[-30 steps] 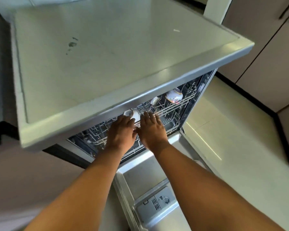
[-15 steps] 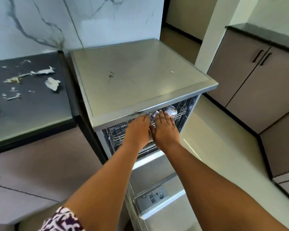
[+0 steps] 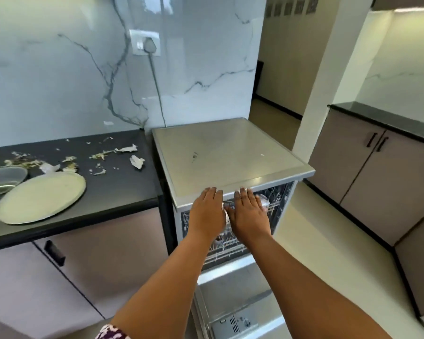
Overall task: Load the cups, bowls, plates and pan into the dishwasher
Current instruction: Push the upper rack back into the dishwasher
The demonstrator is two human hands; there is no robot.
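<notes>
This is a home kitchen. A freestanding steel dishwasher (image 3: 230,155) stands at 12 o'clock with its door (image 3: 233,311) dropped open and wire racks (image 3: 227,243) showing inside. At 9 o'clock a dark table (image 3: 123,182) over taupe cabinets (image 3: 103,267) carries a round plate (image 3: 41,196) and food scraps (image 3: 103,154). A marble-veined wall (image 3: 59,81) with a wall socket (image 3: 145,42) rises behind, and more handled cabinets (image 3: 377,177) stand at 3 o'clock.

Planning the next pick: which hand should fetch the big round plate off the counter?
Left. The round plate lies on the dark counter on the left hand's side; the right hand would have to cross over. Both are open at the dishwasher rack.
</notes>
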